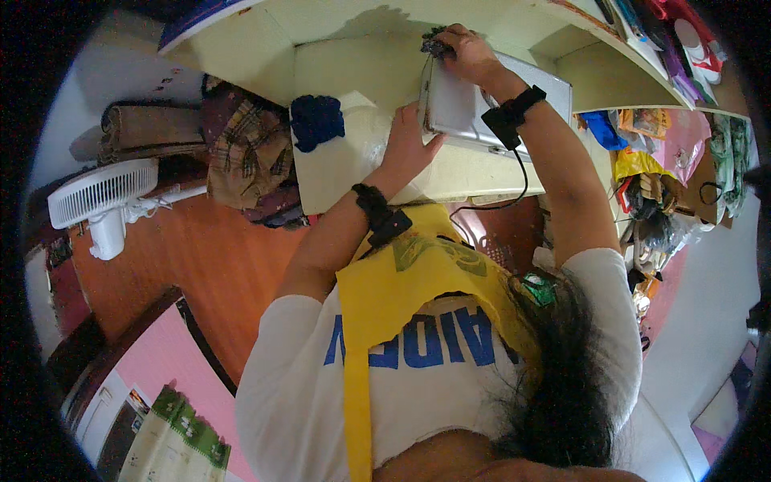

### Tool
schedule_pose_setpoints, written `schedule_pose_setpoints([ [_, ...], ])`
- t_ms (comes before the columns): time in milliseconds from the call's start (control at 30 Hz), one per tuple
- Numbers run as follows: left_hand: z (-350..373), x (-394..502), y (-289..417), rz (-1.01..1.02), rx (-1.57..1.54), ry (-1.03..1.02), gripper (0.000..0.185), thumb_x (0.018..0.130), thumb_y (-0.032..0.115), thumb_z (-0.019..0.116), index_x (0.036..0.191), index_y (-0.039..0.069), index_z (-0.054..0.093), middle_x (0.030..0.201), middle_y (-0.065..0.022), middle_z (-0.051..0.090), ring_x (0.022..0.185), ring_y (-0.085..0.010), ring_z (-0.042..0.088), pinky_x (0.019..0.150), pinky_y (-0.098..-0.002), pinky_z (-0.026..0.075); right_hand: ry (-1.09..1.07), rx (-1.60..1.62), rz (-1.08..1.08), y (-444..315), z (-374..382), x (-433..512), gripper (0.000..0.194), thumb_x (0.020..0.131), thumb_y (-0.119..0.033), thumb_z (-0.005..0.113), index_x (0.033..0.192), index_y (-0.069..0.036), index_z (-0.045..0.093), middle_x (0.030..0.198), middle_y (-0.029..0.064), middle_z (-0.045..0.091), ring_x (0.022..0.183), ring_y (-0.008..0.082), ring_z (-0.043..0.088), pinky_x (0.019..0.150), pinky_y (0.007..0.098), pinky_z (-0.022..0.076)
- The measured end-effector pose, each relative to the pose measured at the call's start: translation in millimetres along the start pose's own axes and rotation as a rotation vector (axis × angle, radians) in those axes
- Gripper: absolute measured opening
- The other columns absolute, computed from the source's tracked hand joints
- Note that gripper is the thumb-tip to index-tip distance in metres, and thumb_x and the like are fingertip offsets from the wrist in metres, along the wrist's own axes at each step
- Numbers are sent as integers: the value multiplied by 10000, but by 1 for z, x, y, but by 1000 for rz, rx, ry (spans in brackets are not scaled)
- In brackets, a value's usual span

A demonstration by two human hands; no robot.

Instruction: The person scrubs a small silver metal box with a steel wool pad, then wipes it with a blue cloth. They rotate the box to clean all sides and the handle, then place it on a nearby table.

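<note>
A silver hard case with metal edges lies on the pale desk top at the back. My right hand, bent at the wrist, is closed on a small dark, crumpled item at the case's far left corner; what the item is I cannot tell. My left hand rests at the near left corner of the case, thumb and fingers apart against its side. On the desk further left lies a crumpled dark blue cloth. Both wrists wear black straps with small boxes; a cable hangs from the right one.
A shelf board curves over the desk. Plastic bags and mixed goods crowd the right side. Left of the desk are a plaid cloth bundle, a rolled brown mat and a white fan.
</note>
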State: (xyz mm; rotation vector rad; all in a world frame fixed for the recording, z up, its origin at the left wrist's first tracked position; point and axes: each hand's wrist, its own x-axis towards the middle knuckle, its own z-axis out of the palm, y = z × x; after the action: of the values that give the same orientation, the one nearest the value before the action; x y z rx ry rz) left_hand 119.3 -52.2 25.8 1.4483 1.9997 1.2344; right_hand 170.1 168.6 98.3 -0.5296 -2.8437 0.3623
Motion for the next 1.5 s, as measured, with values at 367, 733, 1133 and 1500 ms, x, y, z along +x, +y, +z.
schedule_pose_setpoints([
  [367, -4, 9, -47, -87, -315, -222, 728, 759, 168, 762, 1334, -41, 366, 1247, -217, 513, 1030, -329, 589, 908, -396, 485, -76, 233, -22, -67, -4, -126, 364, 730, 15, 641, 1091, -38, 629, 1102, 173, 604, 1047, 375, 567, 929, 437, 469],
  [733, -42, 30, -9, 50, -131, -171, 514, 846, 125, 675, 1300, 26, 454, 1200, -185, 534, 1042, -283, 579, 889, -379, 495, 105, -55, 577, -11, -35, -212, 331, 744, -11, 627, 1074, -4, 611, 1073, 221, 603, 1014, 417, 571, 895, 469, 485],
  [1133, 14, 81, 65, 485, 348, -486, 355, 820, 140, 656, 1175, 130, 630, 1350, -86, 500, 1275, -319, 424, 987, -516, 391, 329, 18, 678, 16, -35, -249, 331, 723, -19, 627, 1050, 30, 604, 1047, 233, 585, 1016, 417, 555, 906, 456, 477],
  [1500, 18, 85, 81, 494, 640, -740, 467, 856, 162, 595, 1320, 132, 549, 1508, -47, 344, 1413, -322, 240, 1057, -652, 242, 414, 72, 669, 21, -29, -261, 377, 747, -37, 641, 1120, -3, 601, 1117, 219, 570, 1057, 416, 534, 948, 446, 453],
])
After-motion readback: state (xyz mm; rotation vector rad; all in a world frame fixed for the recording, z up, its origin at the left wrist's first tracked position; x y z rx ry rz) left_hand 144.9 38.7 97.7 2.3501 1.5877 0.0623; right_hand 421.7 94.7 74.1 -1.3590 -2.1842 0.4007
